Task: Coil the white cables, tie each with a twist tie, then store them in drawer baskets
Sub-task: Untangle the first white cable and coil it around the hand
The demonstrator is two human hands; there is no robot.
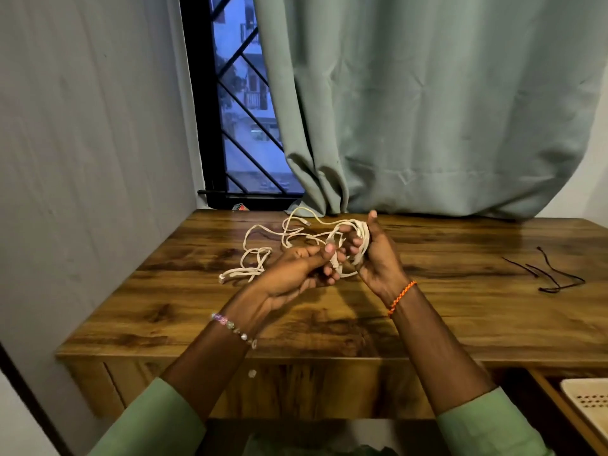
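Above the wooden table (329, 311) my right hand (375, 255) grips a partly wound coil of white cable (357, 236), loops wrapped round its fingers. My left hand (296, 271) pinches a strand of the same cable just left of the coil. More loose white cable (260, 255) lies in tangled loops on the table behind and left of my hands, one plug end showing near the curtain. Several dark twist ties (549, 271) lie at the table's right side.
A perforated cream basket (589, 403) sits in an open drawer at the lower right. A green curtain (427, 110) hangs behind the table, with a barred window (243, 110) to its left. A grey wall runs along the table's left edge.
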